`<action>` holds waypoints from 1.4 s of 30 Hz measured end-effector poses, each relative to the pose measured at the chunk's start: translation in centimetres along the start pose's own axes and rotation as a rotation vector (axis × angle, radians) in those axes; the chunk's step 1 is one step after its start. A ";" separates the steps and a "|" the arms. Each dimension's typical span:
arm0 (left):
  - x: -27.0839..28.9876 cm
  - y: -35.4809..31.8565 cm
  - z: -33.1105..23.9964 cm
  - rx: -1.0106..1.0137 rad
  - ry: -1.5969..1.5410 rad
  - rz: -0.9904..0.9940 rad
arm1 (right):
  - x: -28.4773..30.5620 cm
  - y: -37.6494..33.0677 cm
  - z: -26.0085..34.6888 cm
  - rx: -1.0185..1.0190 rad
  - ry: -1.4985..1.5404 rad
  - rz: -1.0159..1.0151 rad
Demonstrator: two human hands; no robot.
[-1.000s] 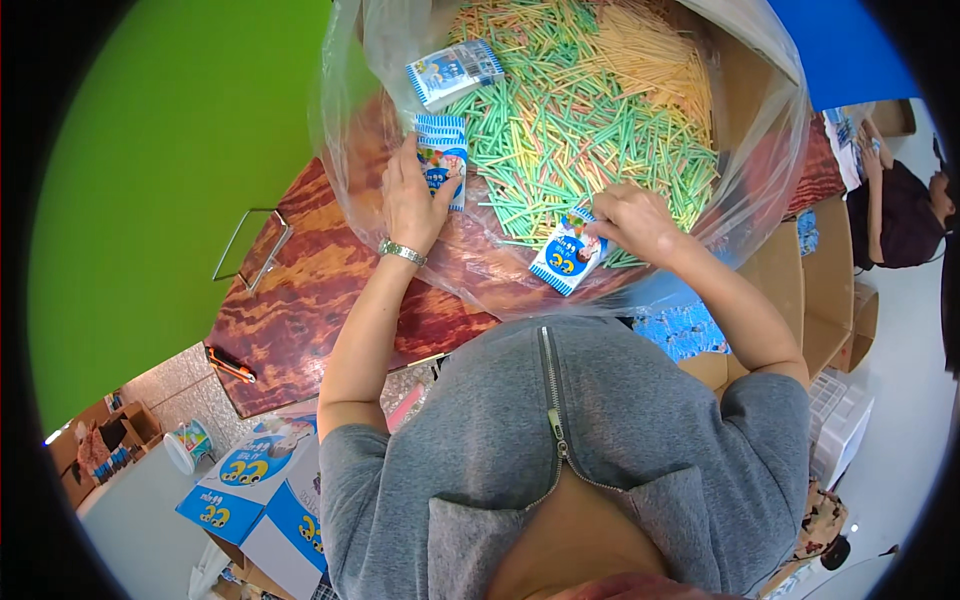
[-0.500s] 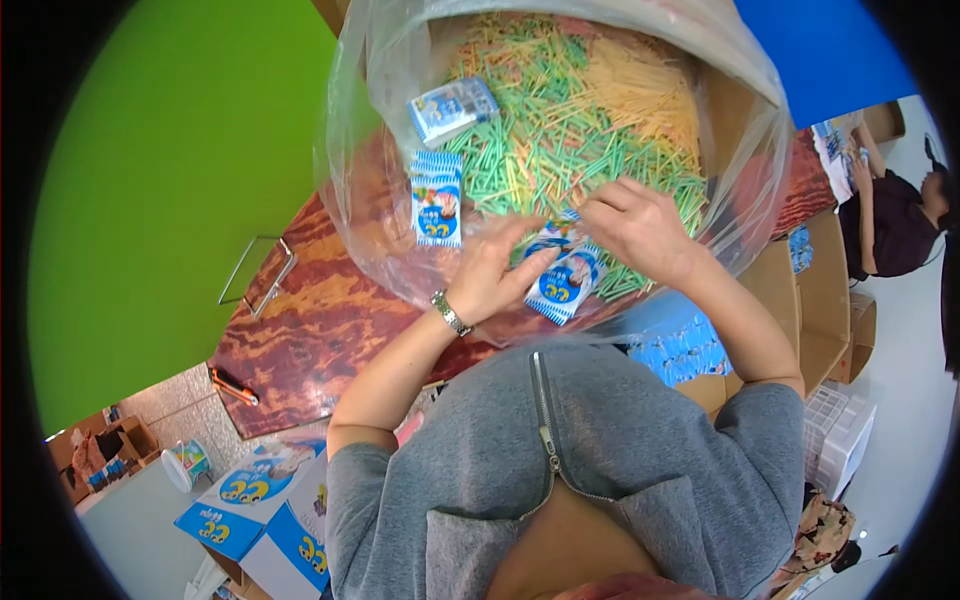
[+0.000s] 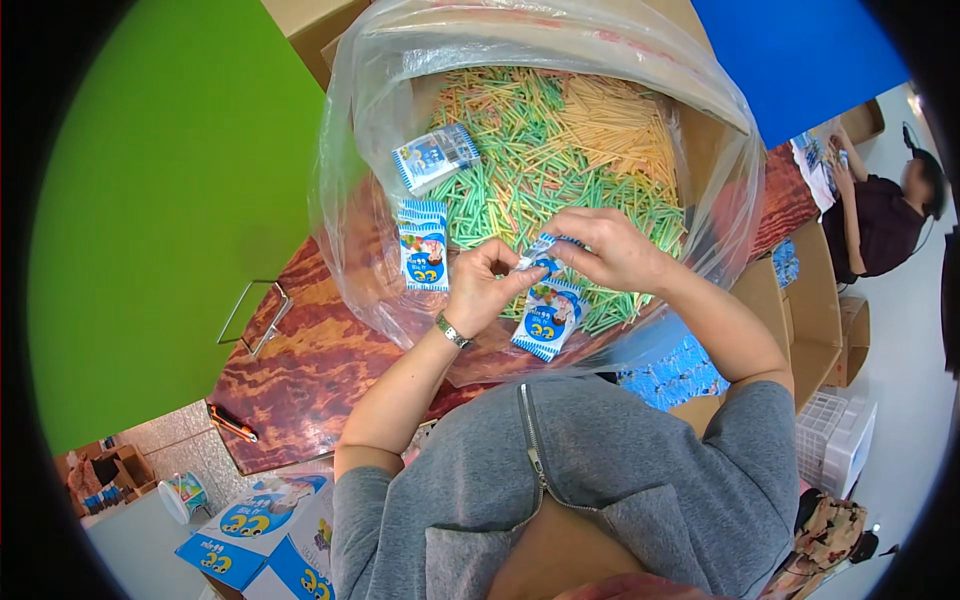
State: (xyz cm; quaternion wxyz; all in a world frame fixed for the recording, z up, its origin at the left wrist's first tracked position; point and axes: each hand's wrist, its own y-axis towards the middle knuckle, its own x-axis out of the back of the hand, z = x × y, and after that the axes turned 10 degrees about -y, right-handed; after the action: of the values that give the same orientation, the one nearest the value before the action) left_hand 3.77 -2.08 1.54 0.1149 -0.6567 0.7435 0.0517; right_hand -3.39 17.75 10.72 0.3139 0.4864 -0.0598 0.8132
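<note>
My left hand and my right hand are together over the near side of a large clear plastic bag. Between them, their fingertips pinch a small blue and white packet, mostly covered by the fingers. Just below it lies another such packet, flat on the bag's near edge. To the left of my hands are a stack of packets and, farther off, a tilted packet. Thin sticks in green, yellow, pink and orange fill the bag.
The bag sits in a cardboard box on a red-brown patterned table. A metal wire handle and an orange cutter are at the left. Many blue packets lie near my right elbow. Another person works at the far right.
The pinched packet is now held up between both hands' fingertips, apart from the packet below. My left fingers have closed in on it. The whole view has shifted slightly.
</note>
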 end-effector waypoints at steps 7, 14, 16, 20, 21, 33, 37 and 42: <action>0.7 -0.1 0.0 -0.033 0.071 -0.097 | 7.5 3.6 -11.7 -0.431 -0.539 0.078; 1.4 -0.5 0.8 -0.104 0.094 -0.093 | 8.9 4.9 -11.5 -0.370 -1.218 0.250; 1.6 -0.4 1.0 -0.089 0.074 -0.124 | 8.8 5.5 -12.7 -0.434 -1.175 0.469; 1.4 -0.2 0.3 -0.090 0.064 -0.131 | 7.7 5.3 -16.6 -0.472 -1.033 0.577; 1.4 -0.1 0.2 -0.067 0.065 -0.129 | 7.3 5.2 -16.7 -0.441 -1.145 0.587; 1.4 -0.5 -0.3 -0.095 0.072 -0.151 | 8.7 5.1 -12.2 -0.439 -0.992 -0.105; 0.7 0.2 -0.2 -0.091 -0.023 -0.203 | 9.2 1.7 -16.2 -0.027 -1.193 -0.154; 1.7 0.4 0.5 -0.239 0.231 -0.265 | 9.4 4.8 -6.9 -0.554 0.102 0.509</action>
State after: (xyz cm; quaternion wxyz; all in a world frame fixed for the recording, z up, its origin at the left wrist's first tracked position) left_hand 3.23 -3.53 0.61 -0.0440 -0.7594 0.6473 0.0484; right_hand -14.42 21.03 15.92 0.2239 0.3113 -0.3808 0.8414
